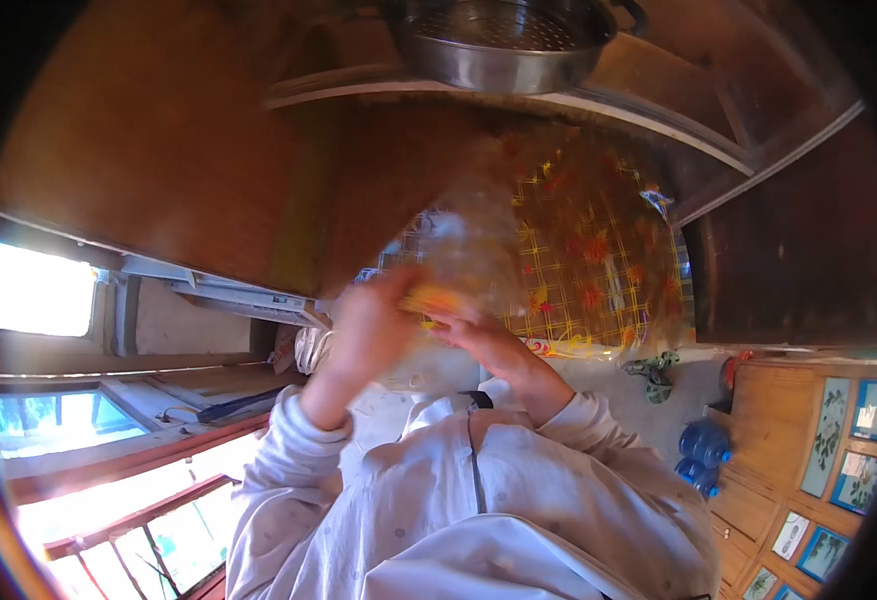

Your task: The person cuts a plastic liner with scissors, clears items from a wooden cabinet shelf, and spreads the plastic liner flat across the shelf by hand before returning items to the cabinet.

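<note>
My left hand (374, 325) is smeared by motion, its fingers curled against a small yellow-orange thing (434, 299). That thing is too blurred to name. From the other side my right hand (489, 345) meets it, fingertips closed at its lower edge. Both hands are in front of my chest, above the near edge of a table covered with a patterned cloth (599, 265) in yellow lines and red flowers. The cloth looks glossy, and its left part is hazy.
A metal steamer pot (504, 60) stands beyond the table. A brown wooden panel (159, 160) fills the upper left, above windows (69, 425). At right are a dark cabinet (799, 240), blue water bottles (704, 440) and a wooden cupboard (759, 410). Dark green cloth (652, 370) lies on the floor.
</note>
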{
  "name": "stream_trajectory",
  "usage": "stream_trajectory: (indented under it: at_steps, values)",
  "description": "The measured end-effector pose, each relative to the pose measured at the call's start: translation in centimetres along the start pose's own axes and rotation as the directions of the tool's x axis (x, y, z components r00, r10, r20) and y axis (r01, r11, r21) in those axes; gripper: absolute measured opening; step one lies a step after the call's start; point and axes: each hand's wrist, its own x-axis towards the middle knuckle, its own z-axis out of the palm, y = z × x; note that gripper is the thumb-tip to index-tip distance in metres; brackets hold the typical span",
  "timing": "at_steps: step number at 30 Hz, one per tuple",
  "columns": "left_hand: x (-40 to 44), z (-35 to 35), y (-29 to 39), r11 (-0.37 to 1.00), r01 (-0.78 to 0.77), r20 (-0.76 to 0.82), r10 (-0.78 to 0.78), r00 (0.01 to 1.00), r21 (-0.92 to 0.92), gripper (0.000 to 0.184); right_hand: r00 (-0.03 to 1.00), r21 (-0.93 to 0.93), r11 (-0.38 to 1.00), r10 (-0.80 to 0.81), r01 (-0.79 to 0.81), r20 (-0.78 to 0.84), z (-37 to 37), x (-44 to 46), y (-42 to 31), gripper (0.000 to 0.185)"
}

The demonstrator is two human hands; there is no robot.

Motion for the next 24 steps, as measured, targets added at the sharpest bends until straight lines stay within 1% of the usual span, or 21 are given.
stream_trajectory:
  at_steps: [1,2,4,5,6,7,8,9,10,11,12,13,15,18,21,22,23,24]
  values:
    - [0.4,1.6,1.8,0.996,0.081,0.154,-0.085,0.984,0.034,0.034,0.996,0.146,0.989,0.007,0.006,-0.089,-0.3,0.0,0.1,0.06]
    - [0.6,2.5,3.0,0.985,0.155,0.303,-0.172,0.937,0.079,0.036,0.984,0.29,0.957,0.029,0.024,-0.175,-0.8,-0.6,0.2,0.056]
    - [-0.2,3.6,2.3,0.977,0.025,0.377,0.059,0.924,-0.213,0.044,0.971,0.277,0.936,-0.175,0.216,-0.165,-3.5,-1.6,1.2,0.047]
    - [-0.6,3.9,1.1,0.952,0.0,0.35,0.113,0.93,-0.307,0.048,0.949,0.276,0.91,-0.274,0.309,-0.158,-4.9,-2.1,1.8,0.042]
    - [-1.0,4.3,-0.1,0.917,-0.027,0.322,0.167,0.932,-0.397,0.052,0.949,0.251,0.937,-0.177,0.244,-0.259,-6.0,-2.4,1.9,0.042]
    - [-1.6,4.0,-2.1,0.901,-0.024,0.258,0.149,0.954,-0.433,0.056,0.931,0.242,0.955,-0.077,0.171,-0.356,-7.2,-2.7,1.9,0.042]
    - [-2.1,3.7,-4.7,0.885,-0.028,0.196,0.134,0.971,-0.466,0.061,0.892,0.219,0.969,0.0,0.111,-0.451,-8.7,-2.8,1.3,0.042]
    - [-3.0,3.9,-8.4,0.981,-0.07,0.043,0.079,0.996,-0.18,0.066,0.85,0.186,0.979,0.026,0.085,-0.526,-9.9,-3.7,0.4,0.042]
    - [-4.1,4.0,-12.5,0.991,-0.057,-0.119,0.071,0.99,0.121,0.072,0.804,0.131,0.989,0.018,0.075,-0.595,-11.3,-4.5,-0.8,0.042]
    - [-5.0,3.5,-15.5,0.981,0.096,-0.135,-0.074,0.988,0.17,0.072,0.762,0.08,0.994,-0.002,0.07,-0.648,-12.2,-6.1,-1.9,0.042]
    - [-6.0,3.4,-18.4,0.945,0.247,-0.158,-0.216,0.964,0.215,0.073,0.723,0.036,0.997,-0.019,0.061,-0.69,-12.9,-7.5,-2.6,0.042]
    - [-7.3,4.8,-22.3,0.91,0.312,-0.274,-0.237,0.932,0.272,0.064,0.688,0.0,0.999,-0.036,0.052,-0.725,-13.5,-8.6,-3.4,0.042]
    - [-7.2,4.2,-24.0,0.913,0.343,-0.194,-0.303,0.933,0.223,0.047,0.622,-0.07,0.997,-0.08,0.04,-0.779,-14.8,-10.1,-4.6,0.042]
    - [-6.2,3.8,-23.3,0.903,0.267,-0.096,-0.249,0.964,0.336,0.031,0.559,-0.141,0.99,-0.132,0.027,-0.819,-16.0,-9.4,-5.5,0.041]
    - [-5.5,3.0,-21.6,0.891,0.436,0.147,-0.451,0.88,0.125,0.022,0.525,-0.183,0.983,-0.167,0.02,-0.834,-16.2,-7.8,-5.4,0.041]
    - [-5.5,2.8,-20.0,0.927,0.374,0.123,-0.369,0.921,-0.019,0.02,0.532,-0.187,0.982,-0.167,0.017,-0.83,-15.5,-7.9,-4.9,0.041]
    - [-5.0,2.0,-17.4,0.911,0.366,0.231,-0.321,0.918,-0.188,0.02,0.545,-0.183,0.983,-0.158,0.009,-0.824,-14.2,-8.4,-3.7,0.041]
    - [-4.4,1.6,-14.6,0.861,0.366,0.327,-0.253,0.91,-0.353,0.02,0.562,-0.181,0.984,-0.147,-0.003,-0.814,-13.1,-8.8,-2.8,0.041]
